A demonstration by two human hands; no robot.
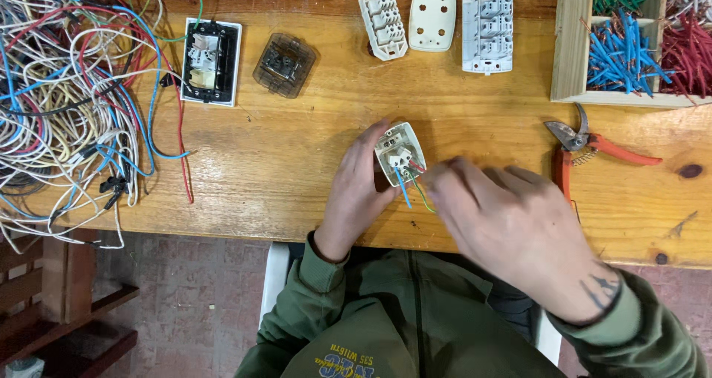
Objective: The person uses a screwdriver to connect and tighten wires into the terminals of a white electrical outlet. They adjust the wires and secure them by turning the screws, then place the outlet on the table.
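My left hand (354, 193) holds a small white socket module (399, 152) just above the wooden bench, back side up, fingers wrapped round its left edge. Short blue, green and red wires (404, 187) stick out of its terminals toward me. My right hand (512, 226) reaches in from the right, fingertips pinched at the wire ends beside the module; what the fingers grip is partly hidden by the hand itself.
A tangle of coloured wires (70, 96) covers the bench's left end. A black-and-white socket plate (211, 61), a smoky clear cover (284, 65) and three white plates (434, 22) lie at the back. Orange-handled cutters (586, 144) lie right, below a wooden box (571, 44) of cut wires.
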